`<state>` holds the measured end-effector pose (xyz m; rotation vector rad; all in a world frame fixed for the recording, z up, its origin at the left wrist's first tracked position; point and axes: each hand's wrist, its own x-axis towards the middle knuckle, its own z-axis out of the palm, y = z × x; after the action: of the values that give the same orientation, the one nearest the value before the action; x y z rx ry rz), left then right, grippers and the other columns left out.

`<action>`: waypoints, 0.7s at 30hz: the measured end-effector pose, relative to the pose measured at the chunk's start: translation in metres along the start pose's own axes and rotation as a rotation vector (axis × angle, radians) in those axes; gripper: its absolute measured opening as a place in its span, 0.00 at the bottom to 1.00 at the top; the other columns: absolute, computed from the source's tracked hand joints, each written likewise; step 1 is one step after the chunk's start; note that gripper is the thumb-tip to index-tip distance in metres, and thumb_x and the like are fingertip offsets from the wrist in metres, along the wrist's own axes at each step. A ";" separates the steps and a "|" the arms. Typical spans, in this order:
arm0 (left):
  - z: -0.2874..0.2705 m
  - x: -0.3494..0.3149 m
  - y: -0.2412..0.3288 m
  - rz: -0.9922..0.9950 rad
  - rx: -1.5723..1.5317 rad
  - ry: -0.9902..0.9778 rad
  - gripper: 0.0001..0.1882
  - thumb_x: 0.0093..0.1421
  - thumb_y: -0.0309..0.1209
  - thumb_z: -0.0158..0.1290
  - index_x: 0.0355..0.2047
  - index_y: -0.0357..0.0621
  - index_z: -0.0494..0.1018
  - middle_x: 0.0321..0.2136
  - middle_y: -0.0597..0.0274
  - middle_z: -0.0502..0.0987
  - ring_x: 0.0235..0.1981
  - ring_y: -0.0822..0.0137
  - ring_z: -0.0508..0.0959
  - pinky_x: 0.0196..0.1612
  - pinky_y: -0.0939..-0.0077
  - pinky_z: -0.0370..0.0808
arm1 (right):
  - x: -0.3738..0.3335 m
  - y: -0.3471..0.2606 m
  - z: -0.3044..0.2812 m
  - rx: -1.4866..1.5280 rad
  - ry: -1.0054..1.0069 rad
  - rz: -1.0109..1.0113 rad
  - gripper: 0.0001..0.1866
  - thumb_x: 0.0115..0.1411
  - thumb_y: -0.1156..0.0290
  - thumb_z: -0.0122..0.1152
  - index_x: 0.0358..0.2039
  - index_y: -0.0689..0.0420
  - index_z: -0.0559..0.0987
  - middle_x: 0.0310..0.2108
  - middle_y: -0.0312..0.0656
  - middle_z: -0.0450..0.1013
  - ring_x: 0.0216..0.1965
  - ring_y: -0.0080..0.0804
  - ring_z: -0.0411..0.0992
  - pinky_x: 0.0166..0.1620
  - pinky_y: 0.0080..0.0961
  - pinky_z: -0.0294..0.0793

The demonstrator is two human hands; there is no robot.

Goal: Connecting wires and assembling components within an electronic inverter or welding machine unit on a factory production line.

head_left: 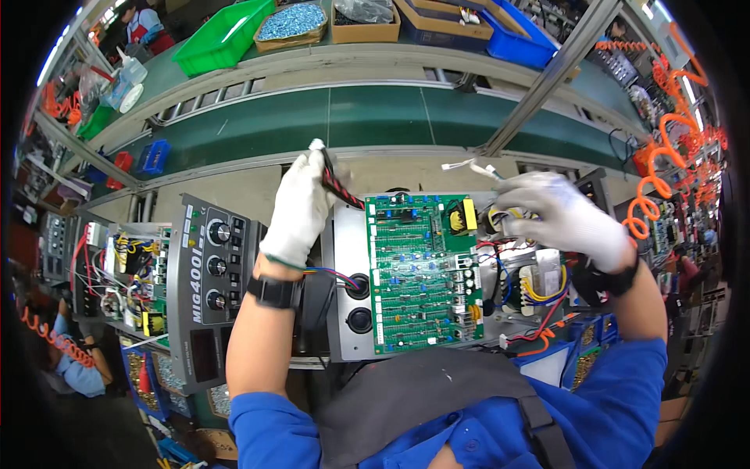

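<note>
Gripping red-black twisted wires [337, 186], left hand [299, 207], right hand [558, 215] grasping thin white lead [466, 165], flat green board [422, 270].

Bright, even light falls from overhead strip lamps [58, 48] at the upper left. Shadows are soft. Fisheye distortion bends straight edges, corners go black, and the gloved hands show slight motion blur.
</note>
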<state>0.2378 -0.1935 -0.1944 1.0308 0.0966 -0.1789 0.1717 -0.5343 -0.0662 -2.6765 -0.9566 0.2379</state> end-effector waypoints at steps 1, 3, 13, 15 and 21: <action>0.003 -0.013 0.008 -0.038 0.206 -0.122 0.16 0.71 0.43 0.50 0.42 0.41 0.73 0.28 0.67 0.74 0.29 0.73 0.73 0.35 0.76 0.71 | -0.017 -0.004 -0.013 0.002 0.065 0.023 0.17 0.50 0.71 0.63 0.41 0.62 0.82 0.49 0.52 0.77 0.50 0.50 0.76 0.55 0.42 0.73; 0.012 -0.021 0.015 -0.272 0.567 -0.185 0.14 0.72 0.39 0.50 0.41 0.37 0.71 0.21 0.68 0.68 0.24 0.77 0.69 0.29 0.82 0.66 | -0.063 -0.011 -0.032 -0.046 0.174 0.139 0.17 0.48 0.74 0.59 0.41 0.63 0.81 0.48 0.51 0.77 0.49 0.49 0.75 0.55 0.40 0.72; 0.023 0.046 0.037 -0.523 1.313 -0.739 0.17 0.64 0.39 0.58 0.34 0.34 0.80 0.23 0.64 0.78 0.24 0.75 0.77 0.27 0.79 0.73 | -0.266 0.048 -0.015 0.124 0.497 0.684 0.19 0.67 0.81 0.46 0.57 0.67 0.73 0.67 0.54 0.62 0.69 0.45 0.61 0.70 0.37 0.60; 0.025 0.047 0.041 -0.512 1.265 -0.803 0.16 0.64 0.39 0.58 0.35 0.34 0.80 0.23 0.64 0.78 0.24 0.75 0.77 0.28 0.78 0.72 | -0.283 0.054 -0.003 0.145 0.528 0.695 0.18 0.68 0.80 0.46 0.57 0.66 0.73 0.67 0.54 0.62 0.69 0.45 0.61 0.70 0.38 0.58; 0.033 0.051 0.050 -0.637 1.293 -0.789 0.17 0.63 0.41 0.57 0.32 0.36 0.79 0.19 0.64 0.77 0.22 0.74 0.76 0.28 0.77 0.71 | -0.273 0.050 0.010 0.040 0.588 0.792 0.15 0.70 0.73 0.48 0.53 0.65 0.75 0.62 0.53 0.65 0.64 0.43 0.63 0.68 0.37 0.60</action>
<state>0.2969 -0.2020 -0.1439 2.1005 -0.4852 -1.3373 -0.0100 -0.7442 -0.0757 -2.6860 0.2869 -0.3568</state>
